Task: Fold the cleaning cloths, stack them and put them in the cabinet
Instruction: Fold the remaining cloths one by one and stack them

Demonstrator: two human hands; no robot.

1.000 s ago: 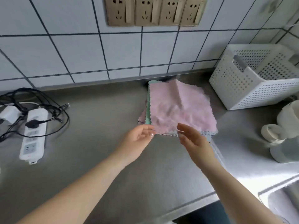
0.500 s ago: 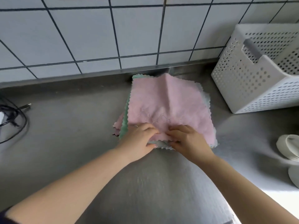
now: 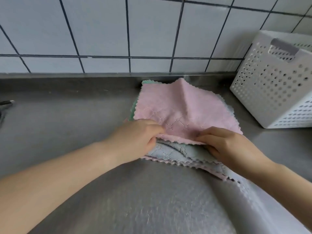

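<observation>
Just past the grip, where the left hand (image 3: 135,137) and right hand (image 3: 231,146) pinch the near edge of the pink cloth (image 3: 182,108) atop the pile on the steel table (image 3: 67,119), lift evenly to fold its soft, quilted, scalloped-edged square without dragging the grey cloth (image 3: 170,152) beneath.

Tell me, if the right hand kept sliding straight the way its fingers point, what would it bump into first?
The right hand points left along the near edge of the pink cloth it pinches. Going straight on, it would most likely meet the left hand, which grips the same edge; depth is hard to judge.
</observation>
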